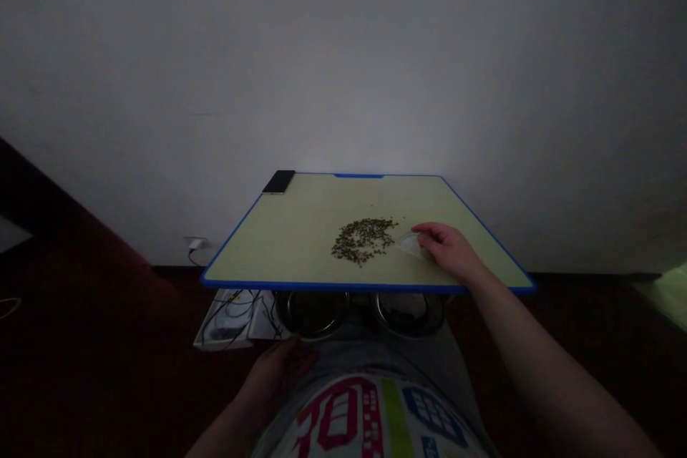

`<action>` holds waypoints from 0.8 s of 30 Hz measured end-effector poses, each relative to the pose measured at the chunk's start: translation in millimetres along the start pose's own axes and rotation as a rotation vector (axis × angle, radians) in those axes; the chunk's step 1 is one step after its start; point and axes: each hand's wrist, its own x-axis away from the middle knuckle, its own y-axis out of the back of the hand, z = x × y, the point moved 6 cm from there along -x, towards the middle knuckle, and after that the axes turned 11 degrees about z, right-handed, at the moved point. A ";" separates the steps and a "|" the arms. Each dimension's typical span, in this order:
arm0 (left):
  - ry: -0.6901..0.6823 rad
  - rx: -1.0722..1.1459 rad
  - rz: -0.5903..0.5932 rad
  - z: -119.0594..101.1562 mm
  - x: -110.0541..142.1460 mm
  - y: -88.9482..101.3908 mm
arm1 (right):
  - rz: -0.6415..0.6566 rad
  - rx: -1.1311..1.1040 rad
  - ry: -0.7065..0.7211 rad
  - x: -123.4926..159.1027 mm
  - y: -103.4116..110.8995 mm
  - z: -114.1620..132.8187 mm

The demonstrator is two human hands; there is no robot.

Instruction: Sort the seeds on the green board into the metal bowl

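On the pale board (300,229) with a blue rim lies a loose patch of small brown seed-like grains (365,240). My right hand (448,247) is closed on a thin, clear, roughly triangular plastic piece (411,244), pinched between thumb and fingers. The plastic's left tip is close to the grains' right edge. Below the board's front edge, my left hand (282,365) is low by my lap, beside the near rim of the left metal bowl (316,335). Shadow hides its fingers, so their grip is unclear. A second metal bowl (411,333) sits to the right.
A dark phone (279,182) rests on the board's far left corner. Under the board at left, a white box (222,345) holds cables. A white plug (196,245) is at the wall (343,71), which rises just behind the board.
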 end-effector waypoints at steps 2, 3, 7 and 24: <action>-0.027 0.008 -0.003 0.3 -5.6 -2.0 | -0.016 0.127 0.014 -3.2 6.4 4.4; -0.044 0.011 -0.004 -0.2 -7.5 -3.0 | -0.017 0.172 0.024 -5.0 7.9 5.9; -0.102 0.016 -0.026 -5.9 -7.9 -5.7 | -0.006 0.277 0.057 -11.7 3.5 8.8; -0.027 0.064 0.212 -16.4 78.1 -74.9 | 0.037 0.524 0.060 -21.2 -19.5 16.9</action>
